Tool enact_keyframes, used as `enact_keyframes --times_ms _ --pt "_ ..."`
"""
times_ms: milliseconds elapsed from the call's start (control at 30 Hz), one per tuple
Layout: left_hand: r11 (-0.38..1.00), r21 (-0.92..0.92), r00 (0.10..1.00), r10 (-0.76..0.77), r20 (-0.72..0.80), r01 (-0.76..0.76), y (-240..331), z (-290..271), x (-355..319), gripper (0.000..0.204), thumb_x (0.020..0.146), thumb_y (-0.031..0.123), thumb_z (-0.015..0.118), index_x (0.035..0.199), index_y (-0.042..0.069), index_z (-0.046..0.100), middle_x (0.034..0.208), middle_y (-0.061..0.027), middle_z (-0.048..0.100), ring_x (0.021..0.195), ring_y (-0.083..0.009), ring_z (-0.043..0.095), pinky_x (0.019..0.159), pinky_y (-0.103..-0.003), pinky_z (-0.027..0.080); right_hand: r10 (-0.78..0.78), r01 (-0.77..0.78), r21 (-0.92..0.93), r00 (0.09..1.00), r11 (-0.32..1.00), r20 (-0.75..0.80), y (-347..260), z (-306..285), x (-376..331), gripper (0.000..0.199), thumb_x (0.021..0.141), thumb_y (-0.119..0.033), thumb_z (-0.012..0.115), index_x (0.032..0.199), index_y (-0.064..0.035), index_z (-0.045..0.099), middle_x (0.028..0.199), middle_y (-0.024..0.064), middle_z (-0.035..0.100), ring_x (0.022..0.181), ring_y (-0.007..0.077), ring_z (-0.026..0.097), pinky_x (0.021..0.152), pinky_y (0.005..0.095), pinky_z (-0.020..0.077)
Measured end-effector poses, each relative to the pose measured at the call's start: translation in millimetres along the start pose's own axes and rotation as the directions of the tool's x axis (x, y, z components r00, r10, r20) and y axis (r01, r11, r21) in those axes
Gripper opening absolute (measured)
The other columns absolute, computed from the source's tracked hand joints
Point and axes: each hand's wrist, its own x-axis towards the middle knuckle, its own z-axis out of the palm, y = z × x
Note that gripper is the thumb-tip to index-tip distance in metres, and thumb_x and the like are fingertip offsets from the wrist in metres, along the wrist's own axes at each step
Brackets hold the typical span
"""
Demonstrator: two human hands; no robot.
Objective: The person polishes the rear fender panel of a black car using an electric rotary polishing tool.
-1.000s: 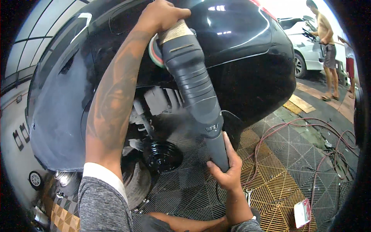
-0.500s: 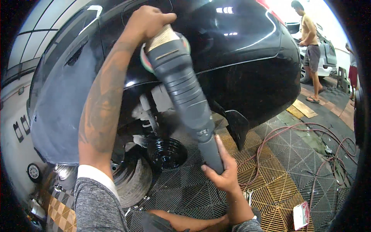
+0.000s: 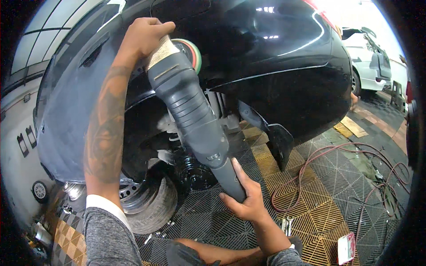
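A dark grey rotary polisher [image 3: 193,113] slants across the middle, its head up by the glossy black car body [image 3: 266,57]. My left hand [image 3: 150,39] is closed over the polisher's head, beside a tan wrapped section. Lower right, my right hand [image 3: 246,195] wraps round the rear handle, with the thumb lying along it. The round pad [image 3: 191,52], edged in green and red, shows behind the head and faces the black panel above the wheel arch. Whether it touches the paint I cannot tell.
A dull grey panel [image 3: 66,119] spans the left. A removed wheel [image 3: 153,206] lies under the open arch. A loose black trim flap [image 3: 279,142] hangs down. A dark red hose [image 3: 306,164], wrenches [image 3: 287,226] and a small box [image 3: 346,248] lie on the grid floor.
Both my hands and the polisher have moved left, its head also slightly down. More of the pad shows on the right. The person at the far right is now mostly hidden behind the car.
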Motion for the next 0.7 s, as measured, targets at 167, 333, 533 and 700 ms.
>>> enact_keyframes --times_ms 167,333,533,700 --pt "0.992 0.059 0.994 0.111 0.008 -0.111 31 26 20 0.053 0.078 0.053 0.066 0.090 0.003 0.077 0.094 -0.0198 0.073 0.089 -0.0328 0.071 0.083 -0.040 0.054 -0.014 0.007 -0.091 0.997 0.996 -0.080 8 -34 -2 0.091 0.072 -0.013 0.077 0.151 0.0057 0.035 0.110 0.0184 0.070 0.091 0.0195 0.070 0.087 0.0289 0.0510" --pt "0.911 0.309 0.960 0.279 0.024 -0.272 46 63 59 0.044 0.078 0.050 0.067 0.098 0.013 0.076 0.098 -0.0191 0.072 0.096 -0.0348 0.071 0.085 -0.043 0.055 0.128 -0.123 0.044 0.983 0.991 -0.129 6 -71 -8 0.089 0.071 -0.011 0.076 0.150 0.0061 0.038 0.123 0.0223 0.066 0.101 0.0225 0.069 0.092 0.0320 0.0508" --pt "0.999 -0.015 0.996 -0.037 -0.078 0.036 147 87 31 0.051 0.074 0.050 0.076 0.104 0.009 0.077 0.103 -0.0186 0.073 0.102 -0.0351 0.071 0.091 -0.041 0.057 0.166 -0.104 0.181 0.913 0.978 -0.373 22 -113 -25 0.097 0.068 -0.016 0.079 0.151 0.0082 0.035 0.119 0.0156 0.063 0.088 0.0167 0.064 0.082 0.0297 0.0525" --pt "0.978 -0.162 0.989 -0.138 -0.044 0.129 141 73 14 0.056 0.068 0.048 0.077 0.098 0.001 0.076 0.106 -0.0224 0.072 0.101 -0.0349 0.071 0.090 -0.041 0.057 0.141 -0.082 0.177 0.926 0.981 -0.352 22 -114 -19 0.102 0.068 -0.021 0.082 0.152 0.0077 0.032 0.126 0.0171 0.061 0.099 0.0215 0.064 0.085 0.0308 0.0529"
